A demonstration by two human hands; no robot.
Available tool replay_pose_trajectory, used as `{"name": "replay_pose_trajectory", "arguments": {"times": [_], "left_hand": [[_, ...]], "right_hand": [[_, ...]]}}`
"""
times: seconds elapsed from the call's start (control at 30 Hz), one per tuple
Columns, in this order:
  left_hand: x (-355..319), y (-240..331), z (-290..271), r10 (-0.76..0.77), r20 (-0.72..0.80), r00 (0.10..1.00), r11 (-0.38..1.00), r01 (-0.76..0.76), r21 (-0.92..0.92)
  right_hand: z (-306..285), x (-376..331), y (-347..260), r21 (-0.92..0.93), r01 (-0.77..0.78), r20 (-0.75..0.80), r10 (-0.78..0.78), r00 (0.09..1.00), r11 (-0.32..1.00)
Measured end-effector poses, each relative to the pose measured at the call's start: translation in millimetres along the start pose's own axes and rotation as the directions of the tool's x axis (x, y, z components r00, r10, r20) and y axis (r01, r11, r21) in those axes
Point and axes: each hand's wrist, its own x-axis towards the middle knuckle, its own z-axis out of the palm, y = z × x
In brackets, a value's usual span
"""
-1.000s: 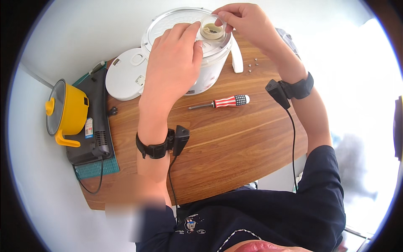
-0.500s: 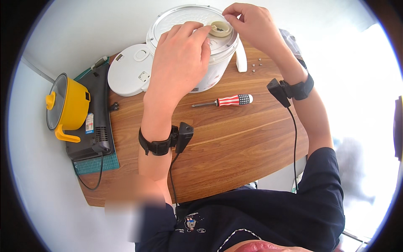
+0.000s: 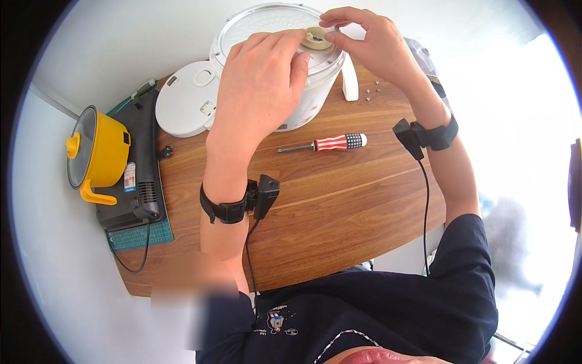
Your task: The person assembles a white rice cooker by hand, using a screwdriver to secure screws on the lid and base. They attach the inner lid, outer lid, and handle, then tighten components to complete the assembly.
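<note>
Head view, looking down: both your hands are at the far edge of a brown wooden table [image 3: 339, 206], over a white cooker [image 3: 309, 106] with a clear-rimmed silver top [image 3: 254, 23]. On the right part of that top sits a cream ring [image 3: 317, 47].

Your hands are apart, one on each side of the ring. Your left hand [image 3: 260, 91] lies palm down over the top, its fingertips at the ring's left side; you cannot tell from here whether they grip it. Your right hand [image 3: 376, 45] has its thumb and fingertips bent and spaced at the ring's right side; whether they hold something thin cannot be told.

A white handle [image 3: 350, 82] hangs at the cooker's right side. Left of the cooker, a round white lid [image 3: 182, 100] lies toward the table's far left corner. A screwdriver [image 3: 327, 142] with a red, white and black handle lies nearer the table's middle, tip pointing left. Small screws [image 3: 368, 98] are scattered toward the right edge. Along the left edge, a yellow pot [image 3: 106, 151] rests on a black appliance [image 3: 142, 121], above a green mat [image 3: 142, 236].
</note>
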Motion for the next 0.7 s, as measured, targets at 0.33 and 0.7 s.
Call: {"name": "replay_pose_trajectory", "arguments": {"times": [0.33,0.7], "left_hand": [[0,2,0,-0.001,-0.025,1.0,1.0,0.001,0.013],[-1,-1,2,-0.001,-0.019,1.0,1.0,0.001,0.008]], "right_hand": [[-9,0,-3,0.018,-0.021,0.104,0.019,0.994,1.0],[-15,10,-4,-0.077,0.025,0.181,-0.011,0.983,0.997]]}}
